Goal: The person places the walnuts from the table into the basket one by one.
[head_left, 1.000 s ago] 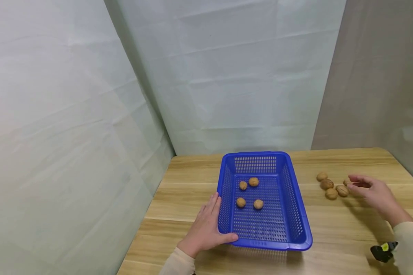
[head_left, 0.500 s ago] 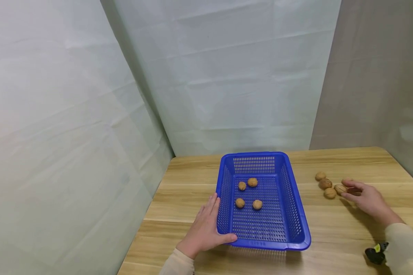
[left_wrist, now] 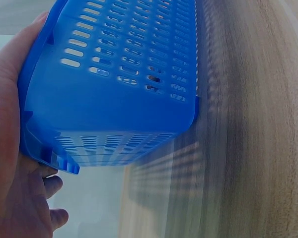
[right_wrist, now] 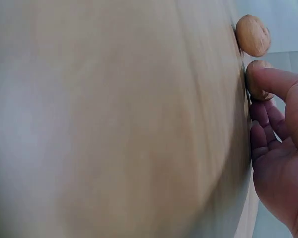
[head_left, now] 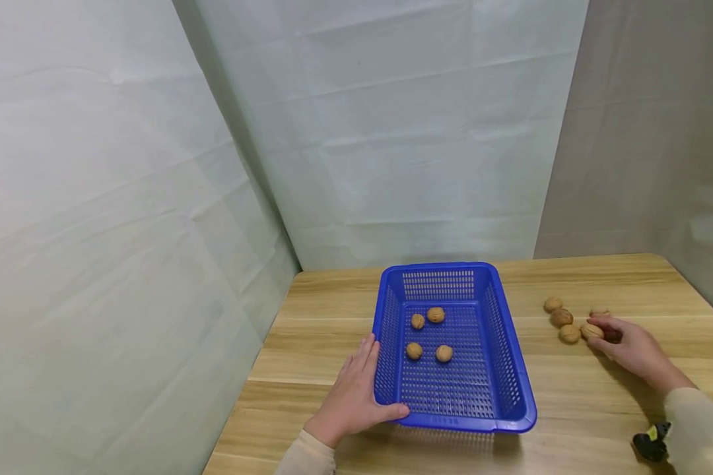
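My left hand (head_left: 352, 401) lies at the near left corner of a blue plastic basket (head_left: 451, 422), fingers along the left rim and thumb on the front rim. Several walnuts (head_left: 436, 315) sit apart on the basket's perforated floor. Right of the basket, my right hand (head_left: 637, 351) pinches a walnut (head_left: 592, 332) at the table surface; its thumb covers part of that walnut (right_wrist: 255, 82) in the right wrist view. Just left of it, a small cluster includes a pale walnut (head_left: 569, 334) and a darker walnut (head_left: 561, 317). Another walnut (head_left: 600, 313) shows partly behind my right fingers.
The wooden table (head_left: 309, 330) carries everything. A small black object (head_left: 651, 443) with a yellow-green patch is beside the right sleeve (head_left: 698, 422). Pale sheeting (head_left: 416, 132) hangs behind the table and along its left side.
My right hand has moved left past one walnut, closed its fingers on another, and shifted that one slightly right from the cluster. My left hand stays on the basket.
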{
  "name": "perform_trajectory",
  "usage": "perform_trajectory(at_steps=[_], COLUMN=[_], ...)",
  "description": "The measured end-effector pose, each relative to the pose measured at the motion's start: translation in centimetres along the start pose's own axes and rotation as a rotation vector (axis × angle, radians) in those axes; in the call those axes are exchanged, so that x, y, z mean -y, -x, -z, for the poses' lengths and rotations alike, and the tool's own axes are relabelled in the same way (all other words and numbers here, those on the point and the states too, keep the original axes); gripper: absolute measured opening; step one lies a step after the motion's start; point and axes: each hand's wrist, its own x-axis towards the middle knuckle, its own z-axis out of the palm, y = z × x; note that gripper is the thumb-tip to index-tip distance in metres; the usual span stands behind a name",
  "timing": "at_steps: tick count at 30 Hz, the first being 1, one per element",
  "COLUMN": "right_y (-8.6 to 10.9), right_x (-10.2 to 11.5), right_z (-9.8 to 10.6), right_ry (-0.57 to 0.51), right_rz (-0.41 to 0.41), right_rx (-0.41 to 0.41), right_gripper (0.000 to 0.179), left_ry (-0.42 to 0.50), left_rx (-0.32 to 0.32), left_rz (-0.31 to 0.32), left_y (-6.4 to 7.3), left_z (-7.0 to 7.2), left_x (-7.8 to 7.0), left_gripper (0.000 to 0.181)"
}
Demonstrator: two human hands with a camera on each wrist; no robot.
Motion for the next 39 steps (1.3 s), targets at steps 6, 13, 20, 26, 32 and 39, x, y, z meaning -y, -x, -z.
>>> perform_trajectory(at_steps=[6,13,20,26,32,39], right_y=[1.7,2.8,3.3,3.4,3.6,3.5], right_x=[0.2,1.5,3.4,4.4,4.7,4.1], right_z=[0.5,0.6,-0.5,-1.4,-1.4,-1.4], right_ry=[-0.035,-0.053,-0.074,-0.148,-0.129,-0.076], right_rz=[-0.033,-0.031,0.027,0.075,0.082,0.075], right_rx=[0.048,0.128,0.171,0.174,0.175,0.169], right_gripper=[0.052,0.054,0.053,0.051,0.053,0.055], left_ry=[0.009,0.006,0.002,-0.003,0.009,0.025], left_rx=[0.001,-0.004,-0.002,0.01,0.0,-0.001], left_rz=[-0.004,-0.005,-0.001,0.011,0.002,0.01], left_y=[0.0,-0.1,-0.1,-0.1,-0.1,-0.1], left_z=[-0.1,0.0,0.0,-0.1,-0.1,0.0], left_x=[0.0,0.1,0.1,0.1,0.1,0.0], left_gripper=[0.122,0.122,0.125,0.127,0.125,0.123])
